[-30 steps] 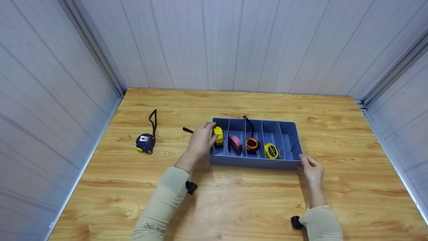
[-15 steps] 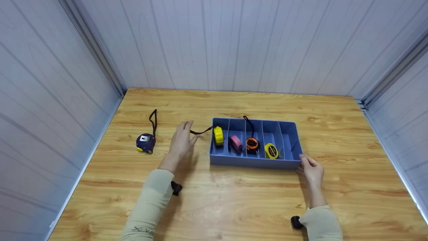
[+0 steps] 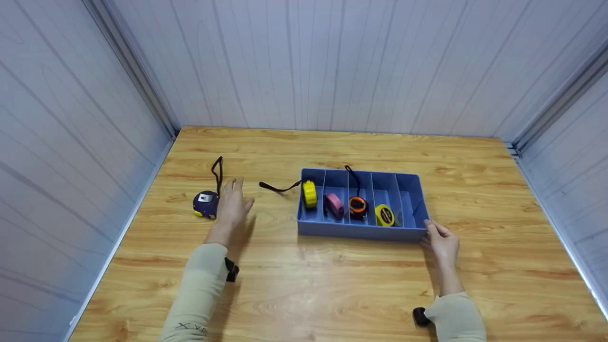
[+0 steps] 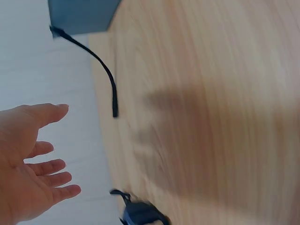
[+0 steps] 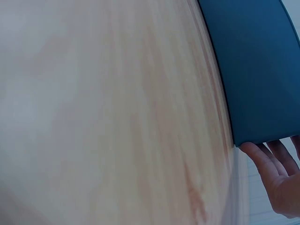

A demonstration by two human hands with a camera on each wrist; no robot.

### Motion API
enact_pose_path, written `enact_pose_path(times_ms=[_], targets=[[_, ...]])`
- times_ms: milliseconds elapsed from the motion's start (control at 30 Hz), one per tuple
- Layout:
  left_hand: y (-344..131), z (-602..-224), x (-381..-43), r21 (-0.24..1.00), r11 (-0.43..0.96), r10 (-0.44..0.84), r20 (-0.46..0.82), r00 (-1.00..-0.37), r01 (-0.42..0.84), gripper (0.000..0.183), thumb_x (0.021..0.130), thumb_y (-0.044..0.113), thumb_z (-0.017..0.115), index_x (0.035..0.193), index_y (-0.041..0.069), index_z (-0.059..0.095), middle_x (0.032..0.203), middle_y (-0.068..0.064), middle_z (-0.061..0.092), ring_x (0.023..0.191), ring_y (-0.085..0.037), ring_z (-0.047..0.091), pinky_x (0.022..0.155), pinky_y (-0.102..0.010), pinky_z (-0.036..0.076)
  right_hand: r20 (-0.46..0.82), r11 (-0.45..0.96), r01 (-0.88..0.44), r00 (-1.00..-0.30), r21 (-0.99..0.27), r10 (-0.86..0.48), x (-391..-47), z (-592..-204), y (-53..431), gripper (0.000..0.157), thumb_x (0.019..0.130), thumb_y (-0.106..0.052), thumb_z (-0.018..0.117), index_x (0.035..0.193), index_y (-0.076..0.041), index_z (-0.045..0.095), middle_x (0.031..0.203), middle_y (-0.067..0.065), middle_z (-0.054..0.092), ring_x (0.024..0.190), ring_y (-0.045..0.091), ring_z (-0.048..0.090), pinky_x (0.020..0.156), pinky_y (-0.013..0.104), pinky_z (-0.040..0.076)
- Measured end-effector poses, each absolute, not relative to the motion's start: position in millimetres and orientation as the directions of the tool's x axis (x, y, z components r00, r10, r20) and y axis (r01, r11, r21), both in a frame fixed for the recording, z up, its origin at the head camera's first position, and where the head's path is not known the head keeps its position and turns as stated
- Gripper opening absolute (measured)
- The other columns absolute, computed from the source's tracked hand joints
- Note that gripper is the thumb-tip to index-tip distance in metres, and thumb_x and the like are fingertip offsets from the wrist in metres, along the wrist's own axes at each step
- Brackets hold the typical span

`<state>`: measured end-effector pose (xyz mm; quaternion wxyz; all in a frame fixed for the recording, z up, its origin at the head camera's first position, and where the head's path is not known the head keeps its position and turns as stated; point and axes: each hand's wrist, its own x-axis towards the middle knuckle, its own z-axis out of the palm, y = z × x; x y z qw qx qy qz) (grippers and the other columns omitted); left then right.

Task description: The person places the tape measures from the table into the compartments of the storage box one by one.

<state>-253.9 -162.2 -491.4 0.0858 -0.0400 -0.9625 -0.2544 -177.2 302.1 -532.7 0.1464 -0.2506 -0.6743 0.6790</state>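
My left hand (image 3: 232, 204) is over the table, its fingers spread and holding nothing, just right of a dark blue tape measure (image 3: 205, 204) with a black wrist strap. In the left wrist view that tape measure (image 4: 140, 213) is blurred at the bottom edge. My right hand (image 3: 442, 241) grips the near right corner of a blue divided tray (image 3: 361, 232). From left to right, its compartments hold a yellow tape measure (image 3: 309, 194), a pink one (image 3: 335, 205), a black-and-orange one (image 3: 358, 207) and a yellow round one (image 3: 385, 215). The rightmost compartment (image 3: 412, 209) is bare.
The yellow tape measure's black strap (image 3: 280, 189) hangs over the tray's left wall onto the wooden table (image 3: 304, 285). Pale panel walls (image 3: 304, 66) enclose the table at the back and both sides. Thin dividers (image 3: 396, 197) separate the compartments.
My left hand has let go of the yellow tape measure in the leftmost compartment and moved left to beside the dark blue one. The right hand has stayed at the tray's corner.
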Motion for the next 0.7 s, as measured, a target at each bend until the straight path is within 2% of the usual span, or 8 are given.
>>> enact_pose_path(times_ms=[67,167,200,267,400,500,567,700], targets=[[-169,-494,-254,0.477,0.871,0.026,0.186,-0.982,0.113,0.063,0.08,0.015,0.065,0.13,-0.008,0.034,0.128,-0.031,0.033,0.118,-0.042,0.031,0.097,-0.048,0.028,-0.143,-0.039,0.145,-0.832,-0.989,0.536,-178,-533,302,0.019,0.082,-0.014,0.062,0.099,-0.007,0.062,0.085,0.002,0.063,0.057,0.01,0.062,0.059,0.033,0.052],[-179,-496,-254,0.471,0.878,0.012,0.162,-0.987,0.088,0.065,0.081,0.016,0.064,0.13,-0.01,0.032,0.13,-0.031,0.03,0.12,-0.043,0.029,0.098,-0.049,0.027,-0.139,-0.034,0.143,-0.832,-0.989,0.538,-178,-533,302,0.008,0.082,-0.014,0.063,0.089,-0.017,0.064,0.098,0.016,0.06,0.056,0.011,0.062,0.058,0.033,0.052],[-183,-497,-255,0.47,0.879,0.007,0.145,-0.989,0.075,0.066,0.082,0.017,0.063,0.131,-0.01,0.03,0.132,-0.031,0.027,0.121,-0.043,0.027,0.099,-0.049,0.025,-0.14,-0.033,0.145,-0.83,-0.989,0.54,-178,-533,302,0.009,0.082,-0.014,0.062,0.09,-0.016,0.063,0.1,0.02,0.058,0.056,0.011,0.062,0.058,0.034,0.052],[-190,-499,-254,0.472,0.88,-0.004,0.112,-0.994,0.05,0.067,0.083,0.017,0.062,0.133,-0.01,0.027,0.133,-0.031,0.024,0.122,-0.043,0.025,0.099,-0.049,0.024,-0.14,-0.033,0.145,-0.828,-0.989,0.543,-179,-534,302,0.009,0.082,-0.015,0.063,0.091,-0.016,0.063,0.099,0.019,0.059,0.056,0.012,0.062,0.058,0.034,0.052],[-202,-502,-253,0.461,0.887,-0.021,0.072,-0.997,0.015,0.067,0.086,0.018,0.058,0.135,-0.01,0.023,0.135,-0.032,0.021,0.123,-0.044,0.022,0.098,-0.052,0.023,-0.14,-0.029,0.148,-0.827,-0.988,0.545,-179,-534,303,0.015,0.081,-0.018,0.064,0.095,-0.013,0.063,0.085,0.005,0.063,0.056,0.012,0.063,0.058,0.034,0.052],[-210,-504,-251,0.44,0.898,-0.034,0.055,-0.998,-0.006,0.066,0.087,0.02,0.057,0.135,-0.009,0.022,0.135,-0.032,0.02,0.123,-0.045,0.019,0.097,-0.056,0.021,-0.142,-0.024,0.154,-0.825,-0.988,0.546,-179,-534,303,0.009,0.08,-0.019,0.065,0.089,-0.018,0.063,0.087,0.009,0.063,0.058,0.014,0.063,0.059,0.035,0.052],[-215,-505,-251,0.424,0.905,-0.042,0.035,-0.999,-0.023,0.067,0.088,0.023,0.055,0.136,-0.008,0.021,0.136,-0.031,0.019,0.124,-0.046,0.016,0.096,-0.058,0.019,-0.145,-0.015,0.163,-0.825,-0.986,0.547,-179,-534,303,0.014,0.08,-0.02,0.065,0.092,-0.014,0.063,0.093,0.014,0.062,0.059,0.014,0.063,0.06,0.036,0.052],[-223,-508,-251,0.409,0.91,-0.066,-0.009,-0.998,-0.064,0.068,0.088,0.024,0.055,0.137,-0.007,0.019,0.137,-0.032,0.015,0.125,-0.047,0.012,0.094,-0.062,0.019,-0.155,-0.005,0.182,-0.825,-0.983,0.543,-179,-533,303,0.032,0.081,-0.019,0.063,0.107,0.0,0.059,0.1,0.022,0.058,0.059,0.012,0.063,0.06,0.036,0.052]])
